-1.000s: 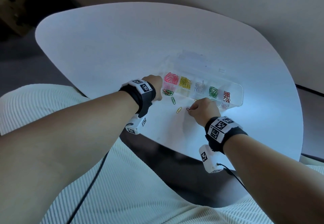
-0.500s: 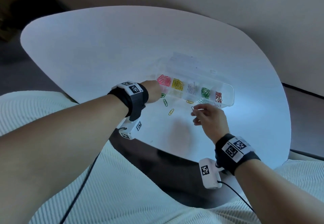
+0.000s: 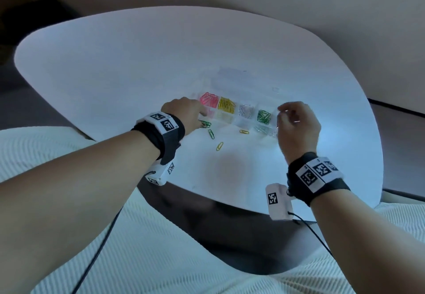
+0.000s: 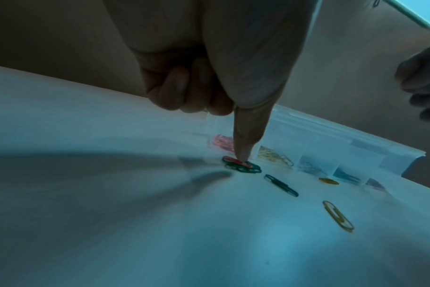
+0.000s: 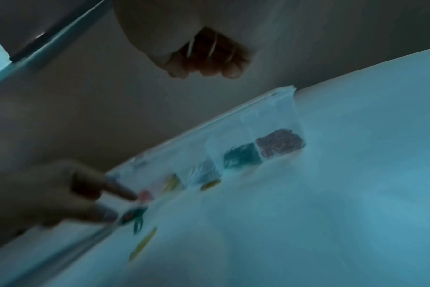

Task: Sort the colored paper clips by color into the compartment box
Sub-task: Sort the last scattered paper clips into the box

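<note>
A clear compartment box (image 3: 224, 117) on the white table holds pink, yellow, silver and green clips (image 3: 264, 116) in separate cells. The red cell (image 5: 280, 142) shows in the right wrist view. My right hand (image 3: 281, 112) hovers over the box's right end with its fingertips pinched together, and the dark clip between them barely shows. My left hand (image 3: 199, 119) is at the box's left end. Its index fingertip (image 4: 243, 155) presses a red clip (image 4: 233, 161) lying on a small pile of green clips (image 4: 248, 169).
A loose green clip (image 3: 211, 133) and two yellow clips (image 3: 219, 146) (image 3: 244, 131) lie on the table in front of the box. The table's near edge (image 3: 207, 192) runs just behind both wrists. The box lid (image 3: 241, 79) lies flat beyond the cells.
My right hand lifted a dark clip off the table and carried it up and right, over the box's right end. My left hand stayed at the clip pile.
</note>
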### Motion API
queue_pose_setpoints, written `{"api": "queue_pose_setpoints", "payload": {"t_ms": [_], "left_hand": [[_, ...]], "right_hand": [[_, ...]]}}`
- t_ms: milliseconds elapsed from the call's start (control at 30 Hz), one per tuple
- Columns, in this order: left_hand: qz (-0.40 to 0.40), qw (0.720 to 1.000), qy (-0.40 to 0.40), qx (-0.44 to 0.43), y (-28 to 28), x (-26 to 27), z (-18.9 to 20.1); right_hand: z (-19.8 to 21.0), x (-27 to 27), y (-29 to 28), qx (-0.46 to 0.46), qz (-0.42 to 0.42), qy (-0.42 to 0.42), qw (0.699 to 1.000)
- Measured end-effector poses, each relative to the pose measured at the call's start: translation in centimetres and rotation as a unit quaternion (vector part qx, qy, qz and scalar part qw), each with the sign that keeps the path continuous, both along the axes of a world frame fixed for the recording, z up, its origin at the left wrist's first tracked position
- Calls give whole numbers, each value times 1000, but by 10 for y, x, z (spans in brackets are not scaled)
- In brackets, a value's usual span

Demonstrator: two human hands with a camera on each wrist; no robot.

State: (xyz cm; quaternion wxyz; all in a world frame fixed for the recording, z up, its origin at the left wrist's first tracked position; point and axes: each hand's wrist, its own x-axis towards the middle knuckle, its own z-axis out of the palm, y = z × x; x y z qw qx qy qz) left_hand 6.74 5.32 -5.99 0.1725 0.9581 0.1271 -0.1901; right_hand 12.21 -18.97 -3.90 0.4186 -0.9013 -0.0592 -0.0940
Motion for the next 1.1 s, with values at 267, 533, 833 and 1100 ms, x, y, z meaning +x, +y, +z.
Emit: {"api": "queue_pose_setpoints", "payload": {"t_ms": [267,533,833,1100], "left_hand": [[17,1000,25,4,1,-3,-1],[22,1000,21,-3,0,-1,3],[47,971,6,-234,-18,9,29],[154,895,-43,-416,-10,11,40]], "right_hand": [[-42,-34,25,-133,178,134,966],[-55,-19,22,-259,190,149,935],[-46,-19,16,-239,130,212,939],[-45,-27,17,-239,134,288,918]]}}
